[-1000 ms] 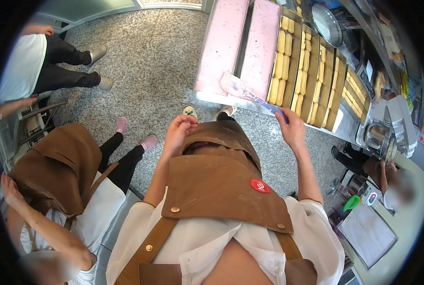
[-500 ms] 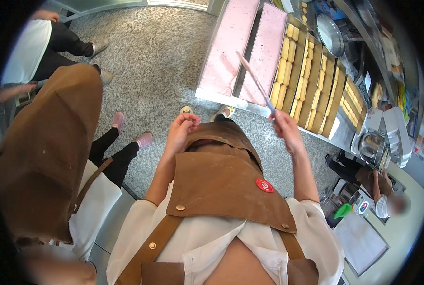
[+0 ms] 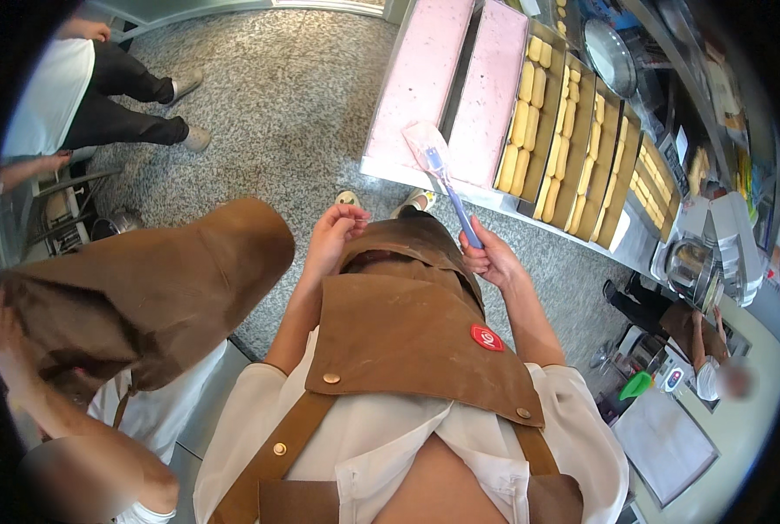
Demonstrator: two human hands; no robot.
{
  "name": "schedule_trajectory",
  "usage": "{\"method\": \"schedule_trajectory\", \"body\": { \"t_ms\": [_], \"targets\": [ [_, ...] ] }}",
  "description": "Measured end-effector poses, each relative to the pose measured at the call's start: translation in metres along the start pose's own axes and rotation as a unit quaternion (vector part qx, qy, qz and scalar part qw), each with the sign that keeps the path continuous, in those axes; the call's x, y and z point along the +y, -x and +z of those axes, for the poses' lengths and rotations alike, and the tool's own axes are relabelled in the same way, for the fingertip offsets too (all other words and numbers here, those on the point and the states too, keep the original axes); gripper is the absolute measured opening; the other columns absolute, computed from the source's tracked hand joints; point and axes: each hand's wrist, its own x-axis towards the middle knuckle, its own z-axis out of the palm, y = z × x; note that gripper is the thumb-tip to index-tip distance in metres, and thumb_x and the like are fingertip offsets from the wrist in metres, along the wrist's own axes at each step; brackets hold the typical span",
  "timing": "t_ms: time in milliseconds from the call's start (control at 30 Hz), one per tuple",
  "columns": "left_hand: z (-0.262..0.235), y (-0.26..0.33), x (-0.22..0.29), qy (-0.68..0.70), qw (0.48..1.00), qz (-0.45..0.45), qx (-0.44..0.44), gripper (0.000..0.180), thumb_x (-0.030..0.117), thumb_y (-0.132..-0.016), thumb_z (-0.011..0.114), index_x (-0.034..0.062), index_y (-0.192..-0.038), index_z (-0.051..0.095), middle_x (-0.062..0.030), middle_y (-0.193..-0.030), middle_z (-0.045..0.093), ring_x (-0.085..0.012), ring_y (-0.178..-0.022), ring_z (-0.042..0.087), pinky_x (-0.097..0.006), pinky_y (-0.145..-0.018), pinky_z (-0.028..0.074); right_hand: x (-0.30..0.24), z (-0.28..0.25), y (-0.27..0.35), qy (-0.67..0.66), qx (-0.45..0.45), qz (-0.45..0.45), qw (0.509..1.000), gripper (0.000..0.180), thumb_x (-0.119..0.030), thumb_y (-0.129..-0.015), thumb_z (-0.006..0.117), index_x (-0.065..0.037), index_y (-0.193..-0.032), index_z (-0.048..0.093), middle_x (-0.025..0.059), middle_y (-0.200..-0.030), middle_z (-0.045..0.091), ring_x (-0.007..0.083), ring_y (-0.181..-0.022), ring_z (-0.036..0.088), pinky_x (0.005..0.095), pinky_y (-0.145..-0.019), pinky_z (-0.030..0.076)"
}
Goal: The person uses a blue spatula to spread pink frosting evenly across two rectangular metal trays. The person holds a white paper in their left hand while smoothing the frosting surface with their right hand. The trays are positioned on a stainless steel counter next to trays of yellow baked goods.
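In my right hand [image 3: 492, 254] is a spatula [image 3: 448, 185] with a blue handle, gripped near the handle's end. Pink cream coats its pale blade, which points away from me over the near edge of a pink-filled tray. My left hand [image 3: 338, 229] hangs in front of my brown apron [image 3: 416, 341], fingers loosely bent, nothing visible in them. Two long trays of smooth pink cream, a left one [image 3: 421, 79] and a right one [image 3: 492, 92], lie side by side ahead of me. To their right, several narrow metal trays hold rows of ladyfinger biscuits [image 3: 521, 127].
A co-worker in a brown apron [image 3: 163, 288] is close on my left. Another person in dark trousers [image 3: 128, 87] stands farther left. A metal bowl [image 3: 608, 57] sits behind the biscuit trays. At far right, a person works by a counter [image 3: 752, 419].
My right hand has moved left and slightly nearer, turning the spatula so its blade face shows. The co-worker on my left has shifted and bent farther toward the right.
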Motion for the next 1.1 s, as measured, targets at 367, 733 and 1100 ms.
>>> {"method": "schedule_trajectory", "body": {
  "t_ms": [367, 733, 1100],
  "targets": [
    [-0.002, -0.011, -0.007, -0.030, 0.999, -0.012, -0.030, 0.020, 0.003, -0.084, 0.045, 0.0011, -0.099, 0.059, -0.0070, -0.100, 0.062, -0.0134, -0.088, 0.057, -0.026, -0.082, 0.047, -0.004, 0.000, 0.066, 0.159, 0.153, -0.170, 0.960, 0.039, -0.040, -0.100, 0.042, -0.007, -0.081, 0.053, -0.0080, -0.052, 0.032, 0.0036, -0.043, 0.024, 0.0208, -0.040, 0.019],
    [-0.006, -0.006, -0.005, -0.033, 0.999, 0.011, -0.042, 0.020, 0.002, -0.083, 0.044, 0.0014, -0.095, 0.060, -0.0055, -0.093, 0.062, -0.0112, -0.081, 0.055, -0.025, -0.076, 0.046, 0.029, 0.005, -0.028, 0.447, 0.279, -0.373, 0.764, 0.026, -0.029, -0.089, 0.064, -0.004, -0.093, 0.059, 0.0038, -0.064, 0.049, 0.0139, -0.060, 0.042, 0.0310, -0.056, 0.039],
    [-0.011, -0.005, -0.008, 0.001, 0.999, 0.006, -0.046, 0.019, 0.001, -0.084, 0.044, 0.0007, -0.096, 0.059, -0.0056, -0.091, 0.062, -0.0110, -0.081, 0.055, -0.024, -0.076, 0.046, 0.029, 0.008, 0.018, 0.501, 0.432, -0.372, 0.652, 0.025, -0.028, -0.089, 0.063, -0.004, -0.096, 0.062, 0.0104, -0.061, 0.054, 0.0188, -0.051, 0.052, 0.0343, -0.051, 0.041]
  ]
}}
